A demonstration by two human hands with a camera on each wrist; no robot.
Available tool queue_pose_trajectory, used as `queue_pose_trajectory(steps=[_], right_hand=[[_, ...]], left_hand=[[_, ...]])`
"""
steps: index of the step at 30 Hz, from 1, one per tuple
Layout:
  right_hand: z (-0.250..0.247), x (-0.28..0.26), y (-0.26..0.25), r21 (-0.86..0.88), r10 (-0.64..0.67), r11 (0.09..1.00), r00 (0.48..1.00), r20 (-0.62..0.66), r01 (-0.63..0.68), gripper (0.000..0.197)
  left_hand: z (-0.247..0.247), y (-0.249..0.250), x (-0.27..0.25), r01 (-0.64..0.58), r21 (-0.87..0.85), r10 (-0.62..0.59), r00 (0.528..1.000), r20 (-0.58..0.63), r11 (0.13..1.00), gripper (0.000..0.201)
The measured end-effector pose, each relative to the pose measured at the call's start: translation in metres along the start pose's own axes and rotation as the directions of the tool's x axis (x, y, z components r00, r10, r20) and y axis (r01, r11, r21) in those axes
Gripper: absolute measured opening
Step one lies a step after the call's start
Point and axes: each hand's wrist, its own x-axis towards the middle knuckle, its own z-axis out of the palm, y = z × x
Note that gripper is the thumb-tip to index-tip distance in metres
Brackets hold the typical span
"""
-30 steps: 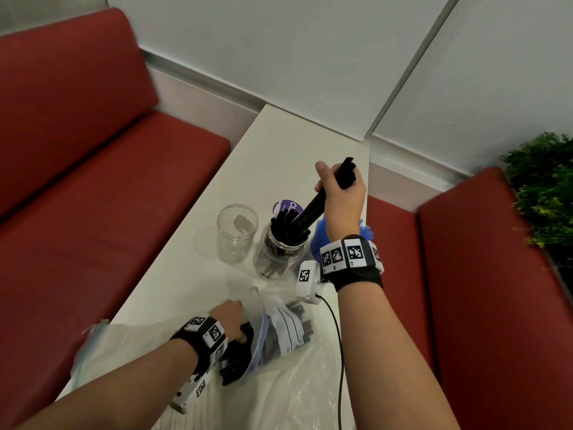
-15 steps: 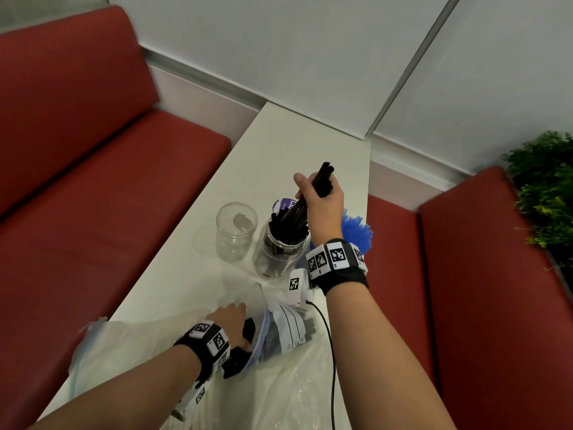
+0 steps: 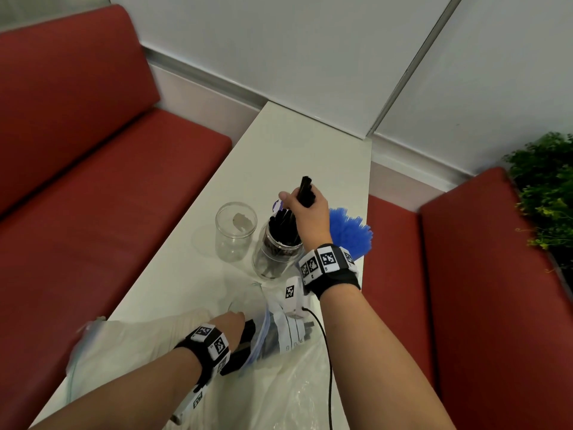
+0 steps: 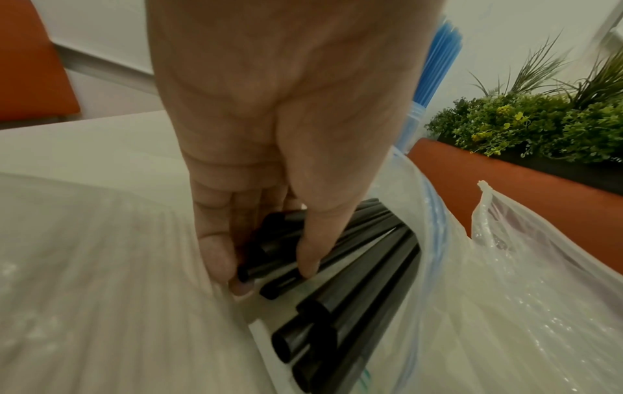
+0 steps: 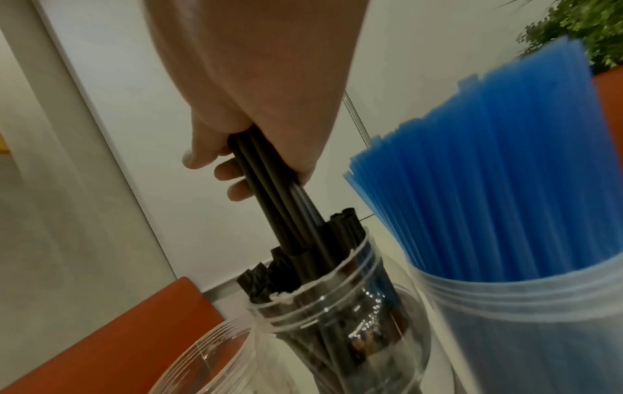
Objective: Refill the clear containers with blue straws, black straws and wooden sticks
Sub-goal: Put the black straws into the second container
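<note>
My right hand [image 3: 305, 206] grips a bunch of black straws [image 5: 269, 192] whose lower ends stand inside the middle clear jar [image 3: 273, 259], which holds several black straws. A jar of blue straws [image 5: 505, 186] stands just to its right, and an empty clear jar [image 3: 234, 234] stands to its left. Near the front, my left hand [image 4: 269, 256] reaches into a clear zip bag [image 3: 279, 330] and pinches black straws [image 4: 354, 280] lying inside it.
The white table [image 3: 297, 150] runs away from me between two red benches [image 3: 93, 197]. More clear plastic bags [image 3: 124, 342] cover the near end of the table. A green plant [image 3: 545, 187] stands at the far right. A cable [image 3: 328, 361] hangs from my right wrist.
My right hand has moved left and down with its black straws, pushing them deeper into the middle jar. My left hand has stayed in the bag.
</note>
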Motion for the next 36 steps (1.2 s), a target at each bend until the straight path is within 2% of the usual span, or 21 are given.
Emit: queue_pose_trajectory(steps=[2, 6, 8, 10, 12, 15, 19, 21, 23, 24, 25, 26, 28, 29, 30, 31, 32, 34, 35, 36], right_hand=[[-0.002, -0.001, 0.001, 0.016, -0.006, 1.000, 1.000, -0.001, 0.006, 0.022], [-0.007, 0.001, -0.016, 0.138, -0.155, 0.976, 0.982, -0.107, 0.169, 0.014], [-0.006, 0.000, -0.018, 0.138, -0.224, 0.960, 0.965, -0.138, 0.242, 0.009], [-0.003, -0.005, -0.012, 0.007, -0.255, 0.966, 0.961, -0.111, 0.257, 0.010], [0.002, -0.011, 0.003, -0.225, -0.233, 0.948, 0.972, -0.003, 0.226, 0.022], [0.007, -0.022, 0.026, -0.512, -0.186, 0.819, 0.964, 0.191, 0.259, 0.040], [0.018, -0.033, 0.030, -0.665, -0.385, 0.601, 0.890, 0.245, 0.443, 0.054], [0.020, -0.036, 0.034, -0.804, -0.317, 0.412, 0.895, 0.314, 0.428, 0.056], [0.018, -0.042, 0.041, -0.899, -0.120, 0.247, 0.932, 0.343, 0.362, 0.052], [0.016, -0.047, 0.044, -0.914, -0.042, 0.245, 0.945, 0.324, 0.324, 0.052], [0.013, -0.053, 0.045, -0.909, -0.012, 0.296, 0.952, 0.304, 0.294, 0.054], [0.010, -0.059, 0.044, -0.880, -0.049, 0.374, 0.953, 0.298, 0.294, 0.057], [0.006, -0.073, 0.040, -0.773, -0.219, 0.523, 0.933, 0.286, 0.360, 0.063], [0.005, -0.080, 0.039, -0.692, -0.248, 0.617, 0.927, 0.281, 0.375, 0.064], [0.004, -0.089, 0.037, -0.591, -0.204, 0.726, 0.931, 0.303, 0.351, 0.065], [0.002, -0.098, 0.035, -0.498, -0.098, 0.818, 0.922, 0.374, 0.289, 0.067], [0.002, -0.109, 0.034, -0.444, 0.034, 0.870, 0.874, 0.486, 0.213, 0.069], [0.007, -0.130, 0.037, -0.469, 0.218, 0.868, 0.724, 0.655, 0.164, 0.075], [0.011, -0.137, 0.040, -0.487, 0.242, 0.855, 0.694, 0.679, 0.179, 0.076], [0.018, -0.144, 0.042, -0.487, 0.225, 0.852, 0.706, 0.672, 0.191, 0.073]], left_hand=[[0.001, -0.001, 0.001, -0.012, 0.005, 0.012, 1.000, -0.004, 1.000, 0.031], [-0.007, -0.009, 0.000, -0.036, 0.022, 0.037, 0.999, -0.014, 0.999, 0.029], [-0.013, -0.014, 0.001, -0.054, 0.026, 0.054, 0.998, -0.013, 0.998, 0.027], [-0.021, -0.017, 0.001, -0.052, 0.023, 0.052, 0.999, 0.003, 0.998, 0.029], [-0.029, -0.019, 0.000, -0.037, 0.035, 0.036, 0.999, 0.017, 0.999, 0.031], [-0.035, -0.023, -0.004, -0.017, 0.070, 0.015, 0.999, 0.030, 0.997, 0.030], [-0.043, -0.029, -0.013, 0.010, 0.077, -0.011, 1.000, 0.005, 0.997, 0.025], [-0.048, -0.030, -0.017, 0.011, 0.093, -0.012, 1.000, 0.010, 0.996, 0.024], [-0.055, -0.029, -0.021, -0.003, 0.120, 0.001, 1.000, 0.015, 0.993, 0.026], [-0.060, -0.028, -0.024, -0.013, 0.147, 0.011, 1.000, 0.016, 0.989, 0.026], [-0.065, -0.026, -0.027, -0.020, 0.172, 0.018, 1.000, 0.017, 0.985, 0.026], [-0.070, -0.025, -0.031, -0.021, 0.189, 0.019, 1.000, 0.011, 0.982, 0.026], [-0.083, -0.024, -0.041, -0.006, 0.211, 0.010, 1.000, -0.017, 0.977, 0.024], [-0.092, -0.024, -0.048, 0.002, 0.226, 0.004, 1.000, -0.025, 0.974, 0.025], [-0.103, -0.024, -0.055, 0.004, 0.248, 0.005, 0.999, -0.036, 0.969, 0.025], [-0.116, -0.022, -0.062, 0.004, 0.276, 0.010, 0.999, -0.049, 0.961, 0.026], [-0.131, -0.019, -0.071, 0.005, 0.297, 0.012, 0.998, -0.054, 0.955, 0.027], [-0.165, -0.009, -0.090, 0.020, 0.330, -0.009, 0.999, -0.033, 0.944, 0.029], [-0.182, -0.002, -0.101, 0.038, 0.347, -0.033, 0.999, -0.022, 0.937, 0.028], [-0.197, 0.005, -0.112, 0.056, 0.365, -0.051, 0.998, -0.023, 0.929, 0.025]])
